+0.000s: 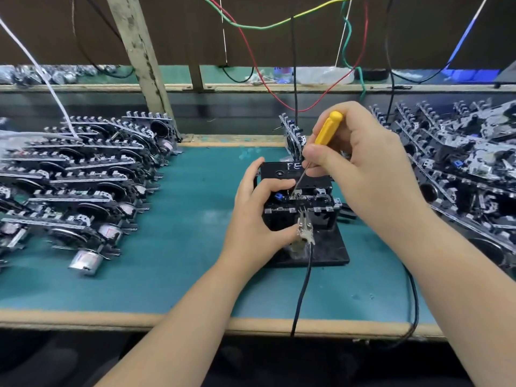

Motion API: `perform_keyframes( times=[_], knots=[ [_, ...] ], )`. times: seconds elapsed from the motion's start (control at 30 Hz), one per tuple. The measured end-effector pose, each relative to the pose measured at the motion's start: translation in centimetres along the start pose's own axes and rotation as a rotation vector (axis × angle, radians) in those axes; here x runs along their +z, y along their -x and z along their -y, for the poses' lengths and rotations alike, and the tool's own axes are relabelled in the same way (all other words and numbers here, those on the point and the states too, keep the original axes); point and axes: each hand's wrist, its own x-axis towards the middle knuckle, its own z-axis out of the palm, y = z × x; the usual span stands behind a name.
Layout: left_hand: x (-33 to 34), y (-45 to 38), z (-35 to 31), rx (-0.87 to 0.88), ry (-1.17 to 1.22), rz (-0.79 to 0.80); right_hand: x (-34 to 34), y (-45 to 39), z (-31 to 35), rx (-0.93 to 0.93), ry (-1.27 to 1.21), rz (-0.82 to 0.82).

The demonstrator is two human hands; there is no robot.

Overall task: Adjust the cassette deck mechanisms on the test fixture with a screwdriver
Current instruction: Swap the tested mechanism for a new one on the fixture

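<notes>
1. Teal worktop point(178, 247), flanked by rows of finished decks point(83, 177), is shown with the test fixture point(329, 247) at centre.
2. The cassette deck mechanism point(301, 196) on it is gripped at its left side by the left hand point(251, 219).
3. The screwdriver point(325, 135) is pinched by the right hand point(363, 169), its shaft slanting down-left, tip on the mechanism between both hands.
</notes>
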Motion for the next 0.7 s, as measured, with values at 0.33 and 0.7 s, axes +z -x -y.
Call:
perform_keyframes(
  times=[0.33, 0.7],
  knots=[
    [-0.04, 0.00, 0.11, 0.011, -0.023, 0.000, 0.20, -0.09, 0.16, -0.059, 0.087, -0.016],
    [-0.04, 0.02, -0.27, 0.020, -0.003, -0.005, 0.13, 0.07, -0.16, -0.051, 0.083, -0.052]
  ],
)
